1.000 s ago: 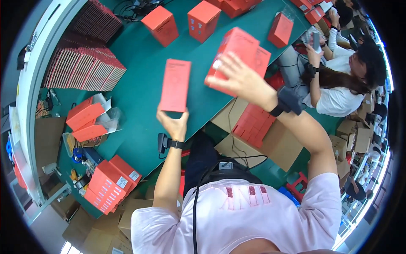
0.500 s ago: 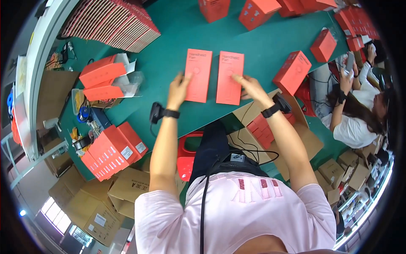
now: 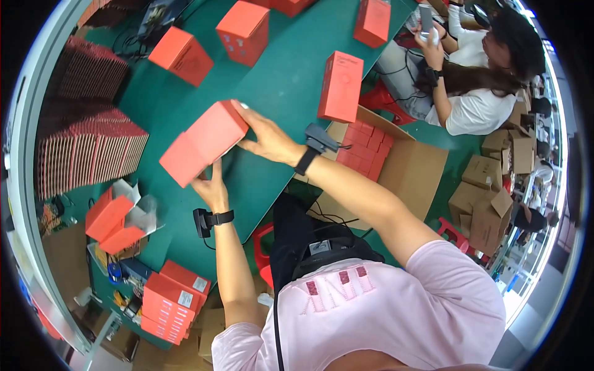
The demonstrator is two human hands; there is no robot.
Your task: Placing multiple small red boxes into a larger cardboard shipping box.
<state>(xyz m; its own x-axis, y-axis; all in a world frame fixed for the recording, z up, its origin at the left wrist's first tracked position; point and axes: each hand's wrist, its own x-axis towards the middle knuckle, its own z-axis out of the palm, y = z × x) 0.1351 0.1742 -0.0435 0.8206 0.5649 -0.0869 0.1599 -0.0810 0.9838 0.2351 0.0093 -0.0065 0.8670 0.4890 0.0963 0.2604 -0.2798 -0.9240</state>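
Both my hands hold one red cardboard box [image 3: 201,143] tilted above the green table [image 3: 278,80]. My left hand [image 3: 212,185] grips its lower near side from below. My right hand [image 3: 267,140] presses its right end with spread fingers. Each wrist wears a black band with a small device. An upright red box [image 3: 340,86] stands on the table just right of my right hand, near the edge.
Rows of flat red sleeves [image 3: 86,151] stack at the left. Folded red boxes [image 3: 242,31] stand at the back. An open carton of red boxes [image 3: 371,148] sits below the table's right edge. A seated person [image 3: 476,68] works at the far right. Red packs [image 3: 168,300] pile lower left.
The two flat red sleeves held side by side half a second ago are gone from my hands; I now hold a single formed box, tilted and further left on the table.
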